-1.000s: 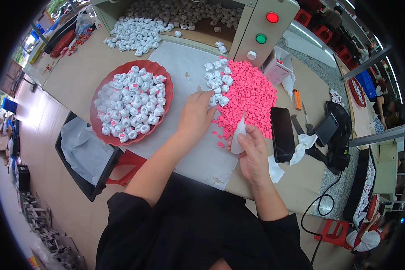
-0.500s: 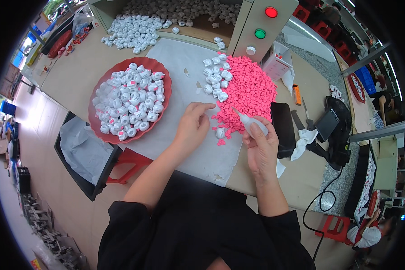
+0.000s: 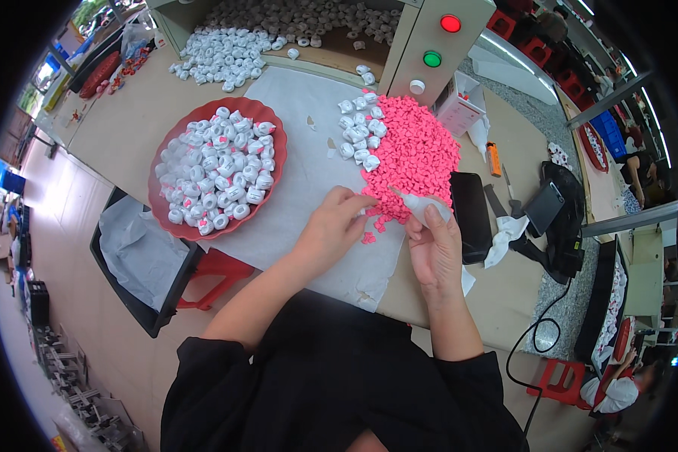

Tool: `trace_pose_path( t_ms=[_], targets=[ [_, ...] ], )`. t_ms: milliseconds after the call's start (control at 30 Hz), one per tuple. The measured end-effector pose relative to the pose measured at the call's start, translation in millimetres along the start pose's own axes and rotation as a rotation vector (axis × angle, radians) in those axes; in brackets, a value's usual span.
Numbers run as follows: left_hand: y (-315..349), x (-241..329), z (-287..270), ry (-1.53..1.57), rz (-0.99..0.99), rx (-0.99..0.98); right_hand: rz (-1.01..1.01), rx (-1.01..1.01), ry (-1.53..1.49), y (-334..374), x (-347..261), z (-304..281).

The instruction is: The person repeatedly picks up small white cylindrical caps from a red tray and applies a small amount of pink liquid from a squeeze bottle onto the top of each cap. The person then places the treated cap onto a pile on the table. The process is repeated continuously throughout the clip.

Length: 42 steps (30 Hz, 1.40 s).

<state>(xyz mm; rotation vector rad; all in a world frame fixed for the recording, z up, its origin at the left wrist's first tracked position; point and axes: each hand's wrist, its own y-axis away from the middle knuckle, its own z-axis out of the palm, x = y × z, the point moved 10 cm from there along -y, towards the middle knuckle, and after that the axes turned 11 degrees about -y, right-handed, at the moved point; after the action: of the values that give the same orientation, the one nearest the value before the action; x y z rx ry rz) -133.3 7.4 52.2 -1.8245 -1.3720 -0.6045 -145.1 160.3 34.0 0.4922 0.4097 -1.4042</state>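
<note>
With left hand (image 3: 337, 230), pinching, thumb and forefinger drawn together on a white bead (image 3: 361, 212) mostly hidden between them. With right hand (image 3: 438, 247), gripping a white squeeze bottle (image 3: 423, 206) between thumb and curled fingers, tilted, thin nozzle aimed at 10 o'clock. Nozzle tip just beside the left forefinger; impossible to tell whether touching.

Counting from the gap between both hands, 12 o'clock straight ahead: at 12 to 1 o'clock, a big pink heap (image 3: 418, 147) of small pieces on the surface (image 3: 505, 301), with loose pink pieces (image 3: 368, 238) near the left fingertips. Just before 12, a cluster of white beads (image 3: 361, 129) against the heap. At 10 o'clock, well apart, a red scalloped dish (image 3: 279, 151) full of white beads, some showing pink. Between dish and heap, a white sheet (image 3: 301, 151). Farther out at 11 o'clock, a white pile (image 3: 222, 56) of beads by a pale cabinet (image 3: 456, 53), fitted with red and green buttons. At 1 o'clock, a white box (image 3: 459, 113). At 3 o'clock, near the right hand, a black phone (image 3: 471, 226).
</note>
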Motion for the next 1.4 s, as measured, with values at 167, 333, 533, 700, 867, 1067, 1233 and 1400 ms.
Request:
trace_pose_path(
  t_ms=[167, 333, 533, 700, 867, 1067, 1233, 1400],
  targets=[
    [25.5, -54.4, 5.3, 1.413, -0.602, -0.029, 0.112, 0.019, -0.210, -0.1, 6.5, -0.8],
    [34.5, -39.4, 9.8, 1.248, -0.513, -0.117, 0.039, -0.055, -0.009, 2.4, 4.0, 3.4],
    [30.2, -23.2, 3.1, 0.788, -0.259, -0.043, -0.023, -0.119, 0.134, 10.4, -1.5, 18.0],
    [38.3, -25.3, 3.4, 0.781, -0.225, 0.029, -0.125, -0.126, 0.366, 18.4, -3.3, 20.5],
    [38.9, -26.9, 8.3, 0.870, -0.298, -0.018, -0.300, -0.284, 0.664, 28.3, -6.4, 38.7],
    [41.2, -24.2, 3.1, 0.795, -0.277, 0.060, -0.436, -0.407, 0.865, 36.3, -6.6, 50.9],
    [42.7, -28.7, 6.1, 0.832, -0.286, 0.059, -0.520, -0.463, 0.967, 40.7, -6.7, 54.0],
    [42.5, -29.1, 5.5, 0.834, -0.287, 0.074, -0.552, -0.478, 0.997, 41.4, -5.3, 54.2]
  ],
)
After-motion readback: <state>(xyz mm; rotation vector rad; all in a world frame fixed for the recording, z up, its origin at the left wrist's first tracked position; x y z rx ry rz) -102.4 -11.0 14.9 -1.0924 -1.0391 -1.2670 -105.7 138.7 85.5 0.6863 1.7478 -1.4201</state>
